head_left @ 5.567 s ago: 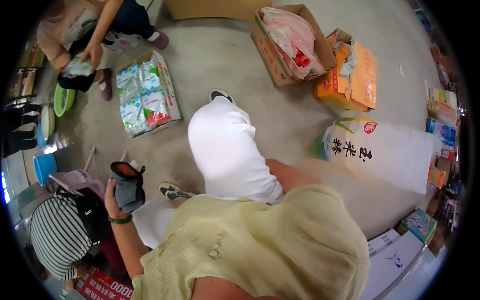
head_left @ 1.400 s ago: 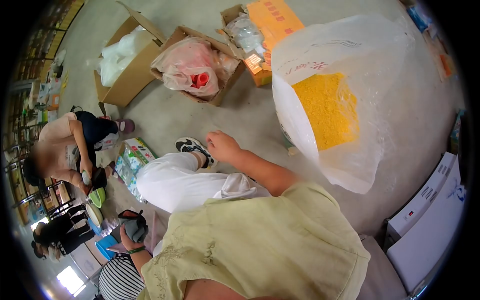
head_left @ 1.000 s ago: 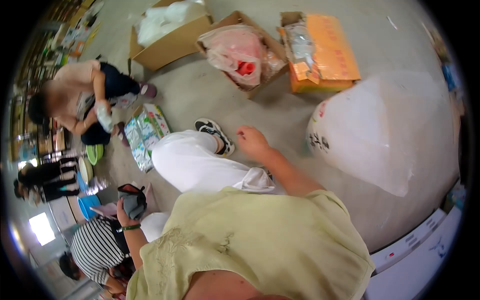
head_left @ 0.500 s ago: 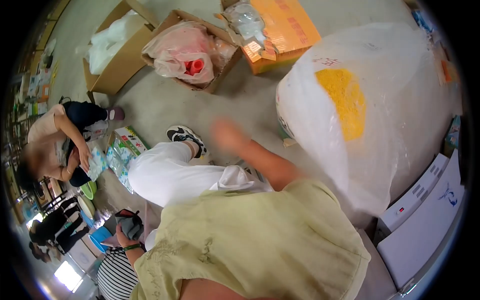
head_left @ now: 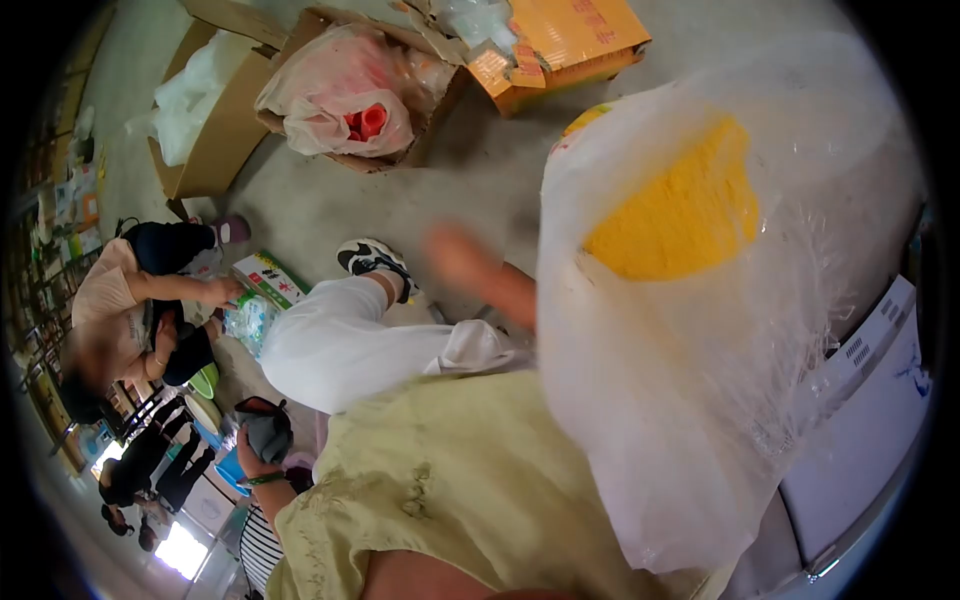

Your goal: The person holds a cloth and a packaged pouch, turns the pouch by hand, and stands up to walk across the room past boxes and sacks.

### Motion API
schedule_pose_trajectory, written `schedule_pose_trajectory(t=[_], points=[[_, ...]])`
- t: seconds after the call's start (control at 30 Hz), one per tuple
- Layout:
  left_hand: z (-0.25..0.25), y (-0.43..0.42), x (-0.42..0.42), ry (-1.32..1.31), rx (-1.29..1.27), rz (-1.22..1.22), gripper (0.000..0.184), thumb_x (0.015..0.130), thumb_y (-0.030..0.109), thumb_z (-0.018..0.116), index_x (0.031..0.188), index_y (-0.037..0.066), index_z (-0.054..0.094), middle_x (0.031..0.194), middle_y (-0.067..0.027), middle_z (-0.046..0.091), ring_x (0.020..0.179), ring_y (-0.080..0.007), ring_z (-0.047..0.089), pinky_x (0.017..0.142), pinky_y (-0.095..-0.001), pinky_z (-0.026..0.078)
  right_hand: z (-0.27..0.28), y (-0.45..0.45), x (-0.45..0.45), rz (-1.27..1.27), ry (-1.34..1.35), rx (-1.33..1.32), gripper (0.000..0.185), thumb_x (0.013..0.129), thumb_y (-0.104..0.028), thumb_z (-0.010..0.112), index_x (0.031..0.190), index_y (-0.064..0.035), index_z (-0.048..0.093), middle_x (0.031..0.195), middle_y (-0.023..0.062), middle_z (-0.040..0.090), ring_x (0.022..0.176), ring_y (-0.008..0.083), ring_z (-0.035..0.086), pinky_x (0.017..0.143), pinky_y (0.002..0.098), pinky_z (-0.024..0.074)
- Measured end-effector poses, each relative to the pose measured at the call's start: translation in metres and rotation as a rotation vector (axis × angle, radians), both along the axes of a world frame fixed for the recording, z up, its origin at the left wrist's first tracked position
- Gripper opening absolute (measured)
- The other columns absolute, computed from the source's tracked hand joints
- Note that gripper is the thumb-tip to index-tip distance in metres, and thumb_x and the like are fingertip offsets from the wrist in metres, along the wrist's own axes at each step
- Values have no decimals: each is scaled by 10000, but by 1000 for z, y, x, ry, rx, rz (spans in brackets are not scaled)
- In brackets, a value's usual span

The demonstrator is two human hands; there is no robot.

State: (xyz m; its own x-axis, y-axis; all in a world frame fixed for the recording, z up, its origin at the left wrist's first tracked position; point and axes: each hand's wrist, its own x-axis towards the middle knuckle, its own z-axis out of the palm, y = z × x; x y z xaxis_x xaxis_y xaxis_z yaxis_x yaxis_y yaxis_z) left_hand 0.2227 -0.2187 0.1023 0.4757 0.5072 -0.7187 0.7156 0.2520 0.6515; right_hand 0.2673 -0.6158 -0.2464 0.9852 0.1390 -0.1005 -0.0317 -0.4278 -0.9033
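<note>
My left hand (head_left: 254,460), with a green band at its wrist, is at the lower left. Its fingers are wrapped round a grey fabric item with black edging (head_left: 263,428), whose exact kind I cannot make out. My right hand (head_left: 465,255) is stretched forward in the middle, smeared by motion, so its fingers do not show clearly. Just to its right, a large translucent plastic bag (head_left: 640,420) with yellow contents (head_left: 690,210) hides most of my right forearm. My white trouser leg (head_left: 340,340) and black-and-white shoe (head_left: 375,262) are nearby.
A box with pink plastic and red pieces (head_left: 345,130), a cardboard box (head_left: 205,155) with white plastic and an orange carton (head_left: 590,45) stand ahead. At the left, a crouching person (head_left: 120,290) handles a blue-green packet (head_left: 250,322). A white appliance (head_left: 860,420) is at the right.
The plastic bag now looks nearer and covers more of my right arm and shirt. The view has shifted slightly. The crouching person's arm has stretched toward the green-and-white box.
</note>
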Motion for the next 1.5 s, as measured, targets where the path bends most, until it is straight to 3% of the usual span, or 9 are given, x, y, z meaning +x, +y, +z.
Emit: schedule_pose_trajectory(t=[0.3, 0.4, 0.43, 0.53, 0.57, 0.7, 0.77, 0.97, 1.5], points=[[-9, 16, -30, -283, -337, 68, 333, 875, 230, 449, 1139, 38, 514, 1024, -132, 623, 873, -289, 628, 737, -401, 536, 53, -26, -1, -15, 145, -92, 183, 722, -91, 538, 897, -63, 583, 854, 174, 581, 835, 368, 556, 712, 444, 458], [-10, 32, -49, -224, -281, 142, 316, 869, 231, 436, 1087, 19, 519, 883, -128, 626, 740, -263, 638, 626, -366, 536, -18, -56, -16, 235, 50, -240, 195, 778, -149, 563, 932, -36, 597, 905, 190, 622, 859, 343, 603, 746, 391, 485], [-16, 34, -56, -241, -173, 150, 310, 864, 229, 433, 1066, 10, 519, 874, -133, 622, 730, -261, 639, 616, -363, 534, 55, -60, -5, 121, 249, -162, 202, 787, -156, 568, 939, -29, 604, 901, 187, 628, 854, 320, 612, 752, 374, 486], [-28, 36, -89, -281, -143, 287, 226, 861, 218, 476, 965, 30, 548, 848, -111, 630, 722, -247, 637, 668, -370, 532, 10, -110, -11, -308, 778, 135, 381, 829, -144, 542, 1194, -60, 477, 1055, 107, 573, 869, 243, 573, 762, 368, 481], [-31, 42, -94, -304, -154, 318, 226, 861, 218, 476, 965, 30, 548, 848, -111, 630, 722, -247, 637, 668, -370, 532, -52, -147, -18, -564, 662, 514, 405, 849, -146, 504, 1238, -74, 418, 1029, 91, 544, 816, 235, 555, 728, 376, 484], [-48, 67, -126, -427, -233, 388, 199, 863, 199, 481, 960, 39, 548, 847, -102, 628, 709, -234, 636, 637, -354, 532, 39, -156, 12, -780, 848, 147, 367, 858, -185, 481, 1200, -62, 430, 915, 103, 518, 760, 220, 533, 698, 370, 492], [-49, 74, -134, -447, -255, 420, 193, 860, 192, 490, 958, 38, 550, 841, -91, 623, 707, -227, 633, 633, -345, 530, -3, -184, 22, -366, 929, 410, 388, 848, -206, 511, 1194, -44, 444, 941, 122, 544, 805, 242, 558, 712, 385, 494], [-71, 113, -183, -553, -204, 539, 219, 849, 157, 465, 1007, 25, 539, 883, -111, 610, 757, -231, 638, 646, -361, 540, 186, -88, 11, 128, 852, 281, 400, 833, -232, 581, 1173, -38, 500, 1068, 151, 581, 985, 293, 563, 794, 427, 493], [-83, 130, -266, -835, -348, 774, 295, 860, 158, 463, 1115, 29, 536, 1026, -130, 631, 884, -258, 641, 795, -378, 520, 161, 38, 55, 265, 785, -239, 398, 809, -218, 593, 1152, -33, 518, 1064, 159, 583, 987, 303, 566, 808, 413, 490]])
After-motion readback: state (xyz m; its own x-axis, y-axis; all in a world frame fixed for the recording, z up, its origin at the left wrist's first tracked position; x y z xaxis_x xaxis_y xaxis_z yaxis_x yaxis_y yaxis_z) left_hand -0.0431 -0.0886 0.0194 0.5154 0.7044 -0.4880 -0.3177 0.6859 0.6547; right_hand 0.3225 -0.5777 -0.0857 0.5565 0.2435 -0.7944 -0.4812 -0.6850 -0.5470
